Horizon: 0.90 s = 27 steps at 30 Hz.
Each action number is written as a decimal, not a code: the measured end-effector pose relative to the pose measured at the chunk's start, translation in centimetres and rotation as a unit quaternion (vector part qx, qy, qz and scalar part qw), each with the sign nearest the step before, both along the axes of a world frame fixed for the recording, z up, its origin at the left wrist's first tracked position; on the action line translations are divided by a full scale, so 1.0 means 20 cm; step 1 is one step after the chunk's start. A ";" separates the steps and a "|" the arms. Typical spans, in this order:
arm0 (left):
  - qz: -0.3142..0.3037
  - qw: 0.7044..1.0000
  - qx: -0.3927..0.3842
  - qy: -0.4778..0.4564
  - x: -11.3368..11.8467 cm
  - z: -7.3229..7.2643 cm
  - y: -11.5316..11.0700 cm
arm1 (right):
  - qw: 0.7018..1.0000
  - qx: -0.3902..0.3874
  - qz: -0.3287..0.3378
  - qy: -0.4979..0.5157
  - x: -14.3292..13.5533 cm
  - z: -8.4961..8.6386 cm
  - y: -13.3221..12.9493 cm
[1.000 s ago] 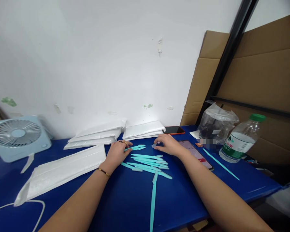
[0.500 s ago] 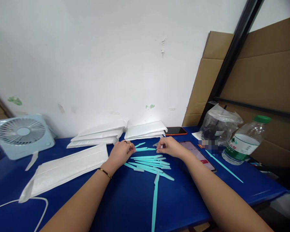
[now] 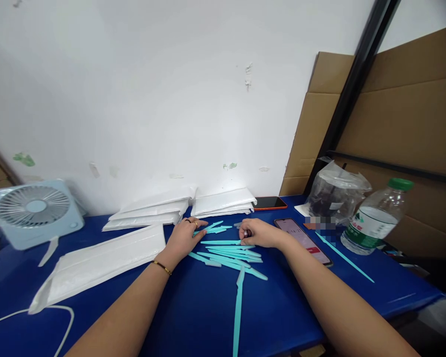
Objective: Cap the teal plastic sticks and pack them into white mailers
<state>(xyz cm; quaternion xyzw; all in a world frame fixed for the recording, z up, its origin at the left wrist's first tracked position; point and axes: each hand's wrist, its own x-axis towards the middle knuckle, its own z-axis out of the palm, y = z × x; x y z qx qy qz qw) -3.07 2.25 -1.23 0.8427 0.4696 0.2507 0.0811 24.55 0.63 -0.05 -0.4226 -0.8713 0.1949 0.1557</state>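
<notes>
Turquoise eyebrow razors (image 3: pixel 230 255) with pale blade covers lie in a loose fan on the blue table. My left hand (image 3: pixel 186 234) rests at the far left of the fan, its fingers apart over a smaller group of razors (image 3: pixel 217 229). At the covered end of the uppermost razor in the fan (image 3: pixel 221 242), my right hand (image 3: pixel 256 233) has its fingers curled and pinched on it. A small clear piece (image 3: pixel 238 224) sits just beyond those fingers. One more razor (image 3: pixel 238 312) points toward me at the front.
White padded packets (image 3: pixel 148 213) are stacked by the wall, and a flat one (image 3: pixel 107 263) lies left. A blue fan (image 3: pixel 35 210) stands far left. To the right are a phone (image 3: pixel 303 240), a lone turquoise stick (image 3: pixel 345 258), a bagged cup (image 3: pixel 334 196) and a water bottle (image 3: pixel 375 218).
My right hand has come down toward me, from the far group of razors to the top of the fan. My left hand has shifted slightly left and its fingers have spread.
</notes>
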 end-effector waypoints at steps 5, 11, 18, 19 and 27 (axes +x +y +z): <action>-0.069 0.998 -0.005 0.013 0.08 0.07 -0.10 | 0.999 0.021 -0.027 0.018 -0.04 0.02 -0.01; -0.004 0.997 0.011 0.074 0.06 0.07 -0.06 | 0.996 0.025 -0.080 0.033 -0.01 0.05 0.00; 0.011 0.998 0.011 0.055 0.03 0.07 -0.07 | 0.999 -0.042 -0.029 -0.015 0.05 0.12 -0.05; -0.012 0.999 0.004 0.050 0.05 0.07 -0.09 | 0.998 -0.054 -0.005 -0.028 0.04 0.12 -0.06; -0.106 0.989 -0.033 0.094 0.13 0.07 -0.15 | 0.998 -0.014 0.052 -0.035 -0.04 0.07 -0.06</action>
